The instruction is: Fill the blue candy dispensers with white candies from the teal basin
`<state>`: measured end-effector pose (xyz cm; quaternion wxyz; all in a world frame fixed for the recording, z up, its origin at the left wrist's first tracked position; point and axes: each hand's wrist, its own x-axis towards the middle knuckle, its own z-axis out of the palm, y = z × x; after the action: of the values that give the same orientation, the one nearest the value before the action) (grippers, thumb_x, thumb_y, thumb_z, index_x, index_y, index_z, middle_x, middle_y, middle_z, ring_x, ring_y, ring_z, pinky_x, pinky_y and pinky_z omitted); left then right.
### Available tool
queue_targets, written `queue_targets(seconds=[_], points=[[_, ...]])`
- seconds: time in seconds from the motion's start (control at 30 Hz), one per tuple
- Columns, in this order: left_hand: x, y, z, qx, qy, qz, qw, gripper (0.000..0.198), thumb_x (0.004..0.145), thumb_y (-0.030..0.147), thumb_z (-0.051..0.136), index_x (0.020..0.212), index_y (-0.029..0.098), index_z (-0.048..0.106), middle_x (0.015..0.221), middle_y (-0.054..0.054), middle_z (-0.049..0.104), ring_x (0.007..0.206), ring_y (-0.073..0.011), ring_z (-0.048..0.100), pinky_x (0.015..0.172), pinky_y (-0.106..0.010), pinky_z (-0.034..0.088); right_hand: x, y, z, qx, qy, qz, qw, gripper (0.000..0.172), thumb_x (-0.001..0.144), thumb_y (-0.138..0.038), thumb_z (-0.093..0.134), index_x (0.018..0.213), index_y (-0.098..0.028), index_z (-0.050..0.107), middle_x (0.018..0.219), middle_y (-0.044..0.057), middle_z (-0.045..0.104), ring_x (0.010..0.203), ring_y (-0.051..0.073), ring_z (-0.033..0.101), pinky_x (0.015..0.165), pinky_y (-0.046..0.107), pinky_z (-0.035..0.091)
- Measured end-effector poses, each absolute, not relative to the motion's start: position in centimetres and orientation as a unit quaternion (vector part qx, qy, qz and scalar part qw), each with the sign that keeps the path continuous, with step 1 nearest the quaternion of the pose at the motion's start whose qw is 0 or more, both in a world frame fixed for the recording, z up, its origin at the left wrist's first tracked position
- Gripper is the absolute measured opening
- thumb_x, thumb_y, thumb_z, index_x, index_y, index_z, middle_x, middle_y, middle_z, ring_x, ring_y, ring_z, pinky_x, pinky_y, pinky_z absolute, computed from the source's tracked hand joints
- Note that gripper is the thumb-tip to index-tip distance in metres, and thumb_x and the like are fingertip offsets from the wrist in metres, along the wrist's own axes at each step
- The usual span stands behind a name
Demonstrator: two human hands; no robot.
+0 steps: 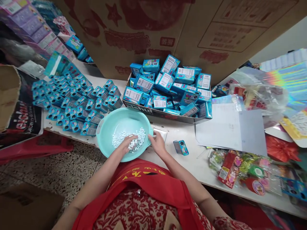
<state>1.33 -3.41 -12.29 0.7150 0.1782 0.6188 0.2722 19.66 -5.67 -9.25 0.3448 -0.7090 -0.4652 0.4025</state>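
Note:
A turquoise plastic basin (105,121) sits at the table's front edge, with a heap of small white pellets (141,135) inside. My left hand (128,143) reaches into the basin, fingers stretched out among the pellets; the fingertips are partly hidden. My right hand (157,143) is closed at the basin's right rim, thumb against its edge. Behind that hand lies a white-faced flat piece (161,134), partly covered. To the right, a single small blue box (181,147) with a dark round opening rests on the table.
Behind the basin stands a carton (168,116) heaped with blue caramel boxes (166,80). Rows of similar boxes (79,102) cover the table's left. A large cardboard box (192,28) blocks the back. White sheets (218,127) and bagged sweets (249,172) lie right.

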Motion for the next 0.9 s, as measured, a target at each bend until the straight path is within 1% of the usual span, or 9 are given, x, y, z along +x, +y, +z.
queue_targets(seconds=[0.07,0.13,0.2,0.3,0.37,0.47,0.53,0.8,0.9], points=[[0.0,-3.0,-12.0,0.141,0.605,0.288,0.729,0.025,0.058,0.032,0.071,0.077,0.018,0.062,0.062,-0.003,0.059,0.046,-0.0123,0.049,0.041,-0.023,0.035,22.7,-7.1,-8.0,-0.725,-0.532,0.279,0.338,0.042,0.080,-0.049,0.051,0.110,-0.019,0.052,0.111,0.012,0.057,0.095,0.025,0.054,0.081,0.039,0.042],[-1.2,-2.7,-11.8,0.106,0.576,0.315,0.747,0.026,0.061,0.035,0.068,0.078,0.018,0.061,0.062,-0.003,0.058,0.046,-0.0116,0.047,0.038,-0.021,0.031,26.0,-8.8,-7.4,-0.772,-0.543,0.141,0.298,0.056,0.077,-0.055,0.055,0.116,-0.016,0.050,0.124,0.018,0.050,0.115,0.032,0.044,0.089,0.045,0.037],[-2.0,-2.5,-11.9,0.067,0.553,0.344,0.756,0.028,0.064,0.042,0.066,0.075,0.017,0.059,0.060,-0.003,0.057,0.044,-0.0113,0.047,0.035,-0.021,0.029,29.0,-10.6,-7.3,-0.833,-0.499,0.113,0.209,0.070,0.070,-0.059,0.060,0.120,-0.012,0.048,0.125,0.022,0.048,0.112,0.035,0.045,0.085,0.045,0.038],[-2.5,-2.8,-12.3,0.013,0.543,0.366,0.755,0.030,0.064,0.045,0.068,0.068,0.018,0.054,0.055,-0.002,0.054,0.041,-0.0104,0.045,0.032,-0.020,0.026,31.7,-12.2,-7.8,-0.866,-0.451,0.184,0.111,0.064,0.070,-0.062,0.054,0.110,-0.013,0.055,0.107,0.018,0.059,0.093,0.031,0.054,0.073,0.040,0.041],[-2.5,-3.2,-12.6,0.000,0.544,0.361,0.757,0.027,0.063,0.040,0.070,0.067,0.019,0.053,0.053,-0.002,0.053,0.039,-0.0103,0.044,0.030,-0.019,0.023,32.1,-12.3,-7.8,-0.852,-0.462,0.205,0.135,0.060,0.072,-0.065,0.049,0.104,-0.015,0.058,0.098,0.013,0.061,0.086,0.028,0.055,0.071,0.037,0.041],[-2.7,-3.8,-13.0,-0.002,0.568,0.336,0.751,0.023,0.064,0.034,0.070,0.067,0.019,0.054,0.052,-0.002,0.053,0.037,-0.0109,0.043,0.030,-0.020,0.022,30.9,-11.0,-7.3,-0.802,-0.517,0.200,0.222,0.061,0.073,-0.068,0.049,0.103,-0.016,0.059,0.095,0.010,0.062,0.085,0.025,0.057,0.073,0.035,0.043],[-3.0,-3.9,-13.0,-0.011,0.593,0.320,0.739,0.020,0.067,0.033,0.068,0.068,0.019,0.054,0.052,-0.002,0.053,0.037,-0.0114,0.044,0.030,-0.019,0.022,29.7,-9.5,-7.1,-0.763,-0.556,0.214,0.251,0.057,0.075,-0.066,0.051,0.102,-0.017,0.060,0.095,0.009,0.063,0.085,0.023,0.058,0.073,0.033,0.044],[-4.9,-3.3,-12.1,-0.066,0.635,0.339,0.691,0.016,0.074,0.029,0.059,0.064,0.019,0.051,0.046,-0.001,0.050,0.032,-0.0110,0.043,0.027,-0.018,0.021,26.9,-5.1,-10.2,-0.686,-0.644,0.246,0.233,0.049,0.078,-0.061,0.053,0.101,-0.019,0.063,0.095,0.009,0.063,0.090,0.025,0.057,0.078,0.038,0.046],[-5.2,-3.3,-11.9,-0.079,0.637,0.341,0.687,0.016,0.074,0.029,0.058,0.064,0.018,0.052,0.048,-0.002,0.051,0.033,-0.0111,0.043,0.027,-0.018,0.021,27.0,-5.1,-10.0,-0.673,-0.648,0.225,0.277,0.051,0.078,-0.060,0.055,0.106,-0.018,0.061,0.102,0.011,0.061,0.098,0.026,0.055,0.084,0.042,0.045]])
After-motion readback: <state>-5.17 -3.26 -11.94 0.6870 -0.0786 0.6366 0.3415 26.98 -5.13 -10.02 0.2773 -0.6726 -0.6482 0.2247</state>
